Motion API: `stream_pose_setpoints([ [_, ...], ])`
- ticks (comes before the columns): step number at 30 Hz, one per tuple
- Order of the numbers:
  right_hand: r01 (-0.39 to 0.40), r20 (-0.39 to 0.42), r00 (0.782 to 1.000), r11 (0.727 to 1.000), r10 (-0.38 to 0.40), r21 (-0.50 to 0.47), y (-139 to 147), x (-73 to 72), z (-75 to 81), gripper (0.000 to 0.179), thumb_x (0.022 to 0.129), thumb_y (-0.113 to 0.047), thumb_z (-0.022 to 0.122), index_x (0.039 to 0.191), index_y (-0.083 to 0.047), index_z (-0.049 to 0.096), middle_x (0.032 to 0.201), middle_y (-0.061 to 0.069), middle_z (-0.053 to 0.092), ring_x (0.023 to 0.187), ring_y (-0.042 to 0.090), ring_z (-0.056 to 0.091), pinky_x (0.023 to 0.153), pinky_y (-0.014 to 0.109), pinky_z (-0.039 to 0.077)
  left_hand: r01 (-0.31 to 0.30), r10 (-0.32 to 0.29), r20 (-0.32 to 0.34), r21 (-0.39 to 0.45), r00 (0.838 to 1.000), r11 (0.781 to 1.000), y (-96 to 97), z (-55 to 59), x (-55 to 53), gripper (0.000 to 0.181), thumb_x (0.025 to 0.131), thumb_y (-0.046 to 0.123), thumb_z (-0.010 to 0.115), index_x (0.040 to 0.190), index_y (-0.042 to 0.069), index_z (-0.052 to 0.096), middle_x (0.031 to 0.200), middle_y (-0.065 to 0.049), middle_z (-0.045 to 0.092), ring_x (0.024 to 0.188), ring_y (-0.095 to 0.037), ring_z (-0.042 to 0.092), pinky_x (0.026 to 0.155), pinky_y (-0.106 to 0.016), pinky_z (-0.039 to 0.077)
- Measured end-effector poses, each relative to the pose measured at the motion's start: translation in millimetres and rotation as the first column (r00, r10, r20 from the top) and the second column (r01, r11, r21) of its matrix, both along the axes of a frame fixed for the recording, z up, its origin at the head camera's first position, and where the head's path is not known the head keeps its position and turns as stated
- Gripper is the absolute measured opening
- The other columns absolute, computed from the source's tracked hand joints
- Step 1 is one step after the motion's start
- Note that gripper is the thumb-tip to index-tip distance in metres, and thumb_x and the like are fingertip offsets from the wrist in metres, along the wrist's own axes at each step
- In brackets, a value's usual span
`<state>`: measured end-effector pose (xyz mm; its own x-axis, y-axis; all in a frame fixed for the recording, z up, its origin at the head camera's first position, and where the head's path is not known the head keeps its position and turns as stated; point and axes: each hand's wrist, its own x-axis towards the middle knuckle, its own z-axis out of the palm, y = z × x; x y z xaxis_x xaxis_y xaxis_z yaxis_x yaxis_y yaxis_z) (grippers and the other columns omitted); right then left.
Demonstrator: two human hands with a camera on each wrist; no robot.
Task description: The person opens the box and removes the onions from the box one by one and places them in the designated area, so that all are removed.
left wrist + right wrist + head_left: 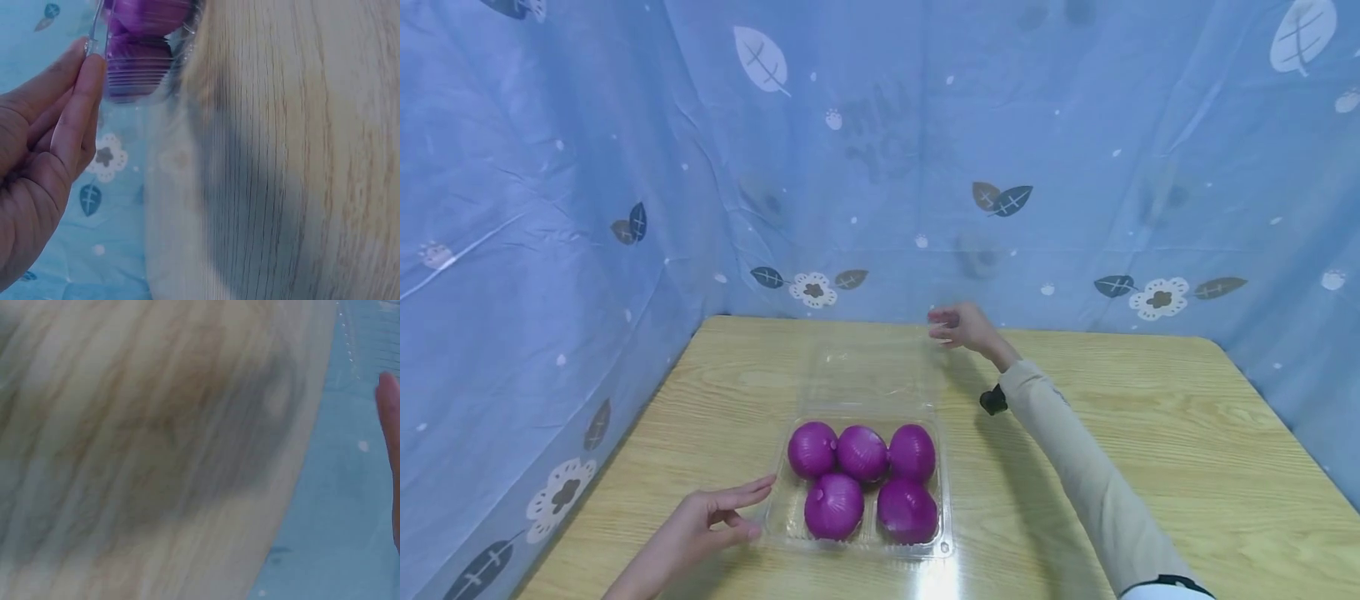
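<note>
A clear plastic clamshell box (778,521) stands on the table with several shiny purple onions (835,507) in it. Its see-through lid (868,375) is raised and leans back on the far side. At the box's left rim is my left hand (703,521); the left wrist view shows thumb and fingertips (94,65) pinching the rim. By the lid's upper right edge, my right hand (966,325) has its fingers spread. In the right wrist view only one finger (390,419) shows, near the lid's ridged edge. Whether it touches the lid is unclear.
The wooden table (1150,417) runs back to a blue patterned curtain (880,167), which also hangs along both sides. A small black object (993,400) shows under the right wrist.
</note>
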<state>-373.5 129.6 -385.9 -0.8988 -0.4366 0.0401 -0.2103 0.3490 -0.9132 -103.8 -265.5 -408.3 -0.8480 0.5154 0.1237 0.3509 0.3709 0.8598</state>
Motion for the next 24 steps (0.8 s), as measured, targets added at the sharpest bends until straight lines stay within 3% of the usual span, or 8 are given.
stream_pose_setpoints([
  [6,-0.145,0.044,0.989,0.988,0.143,0.056,10,5.9,-9.3,0.049,0.09,0.006,0.06,0.133,0.018,0.04,0.141,0.031,0.036,0.122,0.043,0.049,0.099,0.044,0.04,-0.01,0.01,-0.002,-0.004,1.0,1.0,-0.4,0.7,2.4,0.048,0.09,0.012,0.066,0.131,-0.009,0.051,0.131,-0.032,0.046,0.067,-0.016,0.066,0.077,-0.02,0.051],
  [9,-0.154,0.035,0.988,0.983,0.151,0.104,12,8.4,-14.4,0.046,0.092,0.003,0.059,0.132,0.017,0.042,0.142,0.029,0.036,0.124,0.042,0.046,0.101,0.045,0.038,-0.004,0.004,0.002,0.002,1.0,1.0,-0.4,-0.6,2.5,0.047,0.09,0.012,0.066,0.131,-0.009,0.051,0.132,-0.032,0.046,0.067,-0.017,0.065,0.077,-0.021,0.052],
  [15,-0.17,0.072,0.984,0.979,0.163,0.111,12,12.2,-20.5,0.053,0.097,0.001,0.053,0.141,0.016,0.028,0.148,0.031,0.026,0.13,0.042,0.04,0.102,0.046,0.037,-0.014,0.014,0.007,-0.006,1.0,1.0,0.3,-1.1,3.0,0.048,0.09,0.014,0.066,0.131,-0.008,0.052,0.132,-0.031,0.046,0.067,-0.016,0.065,0.075,-0.022,0.053],
  [24,-0.212,0.08,0.977,0.96,0.2,0.184,13,17.8,-6.4,0.062,0.1,-0.01,0.052,0.146,0.013,0.017,0.153,0.028,0.016,0.139,0.041,0.024,0.109,0.048,0.026,-0.017,0.016,-0.024,-0.023,1.0,1.0,0.8,1.2,1.9,0.049,0.09,0.016,0.067,0.129,-0.009,0.053,0.131,-0.031,0.047,0.068,-0.013,0.065,0.069,-0.025,0.053],
])
